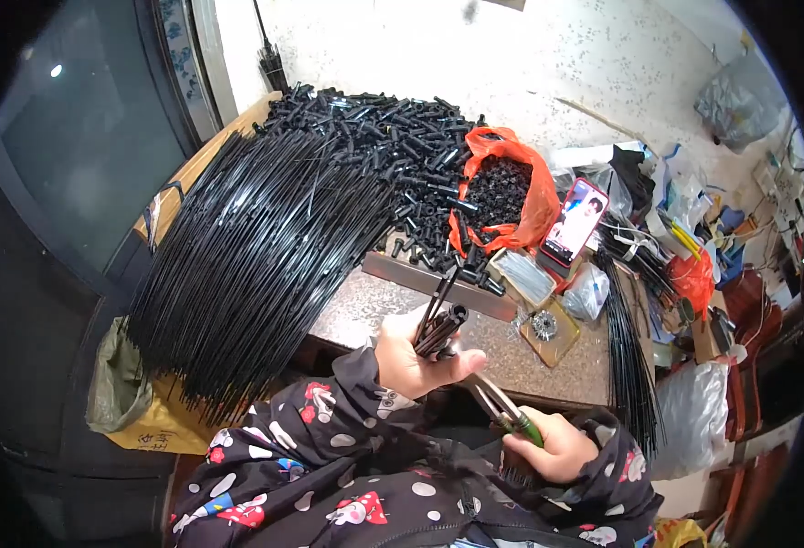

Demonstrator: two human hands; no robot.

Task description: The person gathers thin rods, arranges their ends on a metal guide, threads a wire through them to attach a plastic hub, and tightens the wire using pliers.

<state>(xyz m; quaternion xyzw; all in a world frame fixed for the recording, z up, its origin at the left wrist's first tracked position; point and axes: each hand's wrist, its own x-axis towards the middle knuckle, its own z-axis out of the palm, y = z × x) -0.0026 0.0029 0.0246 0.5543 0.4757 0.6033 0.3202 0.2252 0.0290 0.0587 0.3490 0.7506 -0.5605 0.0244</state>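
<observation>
red bag (539,210): holds lots of tiny black bits.
left hand (400,354): wrapped round a bunch of black tubes (441,334), left of the red bag and closer to the person.
right hand (555,449): holds a green tool (532,431), on the person's side of the red bag.
tool tip: near the left thumb; i can't tell if it touches.
good way: probably keep the bunch snug, thumb away from the tip, and squeeze gently.
</observation>
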